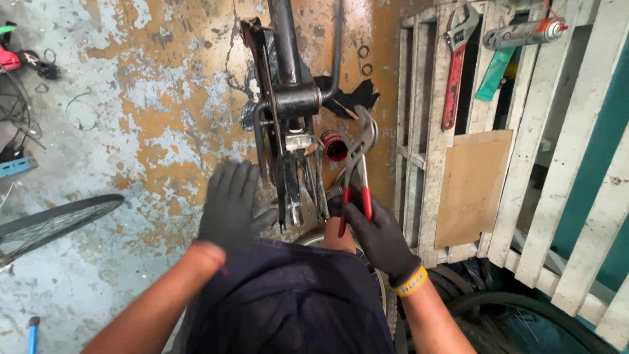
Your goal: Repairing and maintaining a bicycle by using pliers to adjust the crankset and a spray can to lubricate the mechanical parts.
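Observation:
A black bicycle frame [288, 85] hangs upside down over a worn orange and grey floor. Its bottom bracket shell [298, 101] shows a red cup [334, 145] at its right end. My right hand [377, 233], in a black glove, grips the red handles of slip-joint pliers [357, 164], and the jaws sit on the red cup. My left hand [230, 206], also gloved, is spread with fingers apart just left of the frame's stays, holding nothing.
A white wooden pallet [524, 164] stands at the right with a red pipe wrench [455, 65], a spray can [524, 33] and a cardboard piece [472, 187]. Wheels lie at the left [52, 226] and bottom right [524, 321]. Two rings [364, 59] lie on the floor.

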